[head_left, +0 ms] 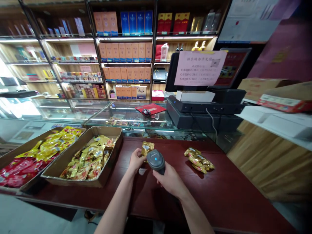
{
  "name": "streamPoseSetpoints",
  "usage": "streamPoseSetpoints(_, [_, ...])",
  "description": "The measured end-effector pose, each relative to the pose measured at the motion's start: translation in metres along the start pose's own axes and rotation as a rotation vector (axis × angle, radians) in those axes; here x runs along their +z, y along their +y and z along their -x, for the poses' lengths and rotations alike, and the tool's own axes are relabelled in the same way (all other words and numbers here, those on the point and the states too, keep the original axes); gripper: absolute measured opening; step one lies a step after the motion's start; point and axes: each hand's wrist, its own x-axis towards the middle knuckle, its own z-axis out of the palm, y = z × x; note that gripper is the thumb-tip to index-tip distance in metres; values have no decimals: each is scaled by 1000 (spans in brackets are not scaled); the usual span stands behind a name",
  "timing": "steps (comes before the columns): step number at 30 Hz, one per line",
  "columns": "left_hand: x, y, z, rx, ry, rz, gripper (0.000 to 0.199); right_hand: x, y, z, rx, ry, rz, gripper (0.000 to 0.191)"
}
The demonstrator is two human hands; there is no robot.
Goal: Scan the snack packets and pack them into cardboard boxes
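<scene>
My left hand (136,160) grips a small gold foil snack packet (147,147) by its left edge, holding it up over the dark red counter (136,198). A printed label shows on the packet's front. Wrapped around a black barcode scanner (156,160) is my right hand (168,179); a blue light glows on the scanner's top. The scanner's head is close to the packet and covers its lower right part. To the right, several gold packets (199,160) lie together on the counter, apart from both hands.
A cardboard tray (100,184) of gold packets stands at left, beside another box (24,188) with yellow and red packets. Behind the counter is a glass display case (102,119) with a red folder (156,110) and a computer mouse (146,112). A cash register (180,117) stands at back right.
</scene>
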Motion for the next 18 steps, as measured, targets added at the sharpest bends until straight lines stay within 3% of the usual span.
streamPoseSetpoints(11, [-6, 1, -2, 24, 26, -25, 38, 6, -2, -6, -14, -30, 1, 16])
streamPoseSetpoints(18, [0, 22, 7, 35, 45, -164, 26, 3, -5, -6, -42, -30, 6, 13])
